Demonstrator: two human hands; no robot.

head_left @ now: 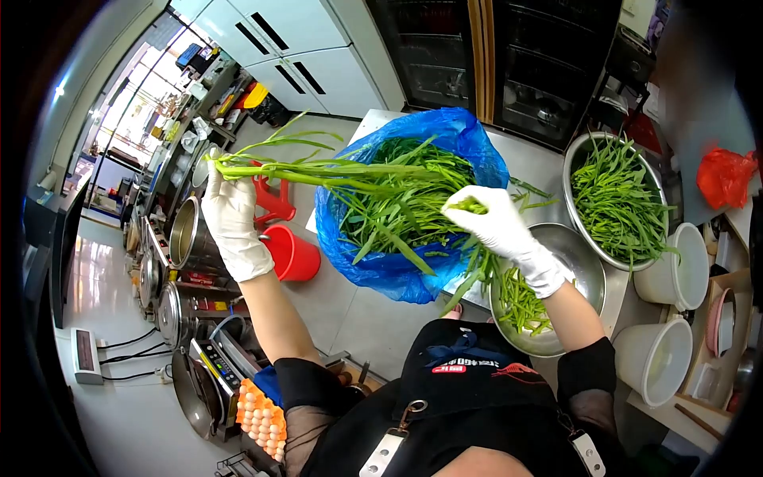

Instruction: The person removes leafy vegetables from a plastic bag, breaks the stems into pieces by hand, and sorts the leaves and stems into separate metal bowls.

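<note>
Both hands wear white gloves. My left hand (pixel 234 219) is closed around the stem ends of a bunch of water spinach (pixel 318 171), held out level over a blue plastic bag (pixel 486 151). The bag stands wide open, heaped with leafy greens. Above the bag's right side, my right hand (pixel 497 226) is closed on some green water spinach stems, with leaves hanging below it. Under my right wrist sits a metal bowl (pixel 584 262) with short cut stems (pixel 520 302) inside. A larger metal basin (pixel 574 179) beyond it holds a pile of leafy greens.
A red bucket (pixel 292 254) and red stool (pixel 274 199) stand on the floor beyond the bag. White tubs (pixel 656 362) line the right side. At left are pots (pixel 191 234), a scale (pixel 218 366) and a tray of eggs (pixel 261 417). Fridges (pixel 286 48) stand at the back.
</note>
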